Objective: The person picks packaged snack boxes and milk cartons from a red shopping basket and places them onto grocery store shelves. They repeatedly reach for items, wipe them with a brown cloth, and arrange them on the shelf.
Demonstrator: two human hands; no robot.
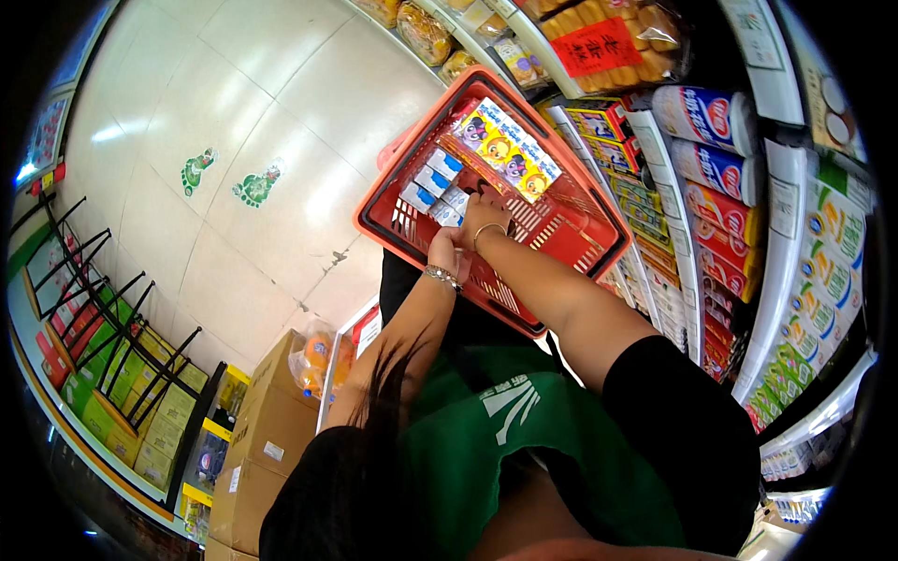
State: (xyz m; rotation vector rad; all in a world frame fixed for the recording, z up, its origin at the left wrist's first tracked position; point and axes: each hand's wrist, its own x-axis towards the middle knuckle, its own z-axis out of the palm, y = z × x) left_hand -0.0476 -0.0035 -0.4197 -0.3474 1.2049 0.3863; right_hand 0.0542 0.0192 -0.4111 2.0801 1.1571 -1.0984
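A red plastic shopping basket (586, 203) with slotted walls is tilted before me. My right hand (485, 216) reaches into it, fingers bent beside small white-and-blue cartons (433, 180). At the cartons' near end, my left hand (445, 245) meets the right, its fingertips close to the lowest carton. Whether either hand grips a carton is hidden by the fingers. Along the basket's far side sits a row of yellow-and-white packs with cartoon ponies (508, 151). Something dark shows just past my right fingers, too small to name.
Shelves of packaged snacks (722, 217) rise close on my right, with bagged bread (424, 33) ahead. Cardboard boxes (263, 435) stand at lower left beside a bag of oranges (319, 357). A black wire rack (105, 329) is farther left. Green footprint stickers (258, 184) mark the tiled floor.
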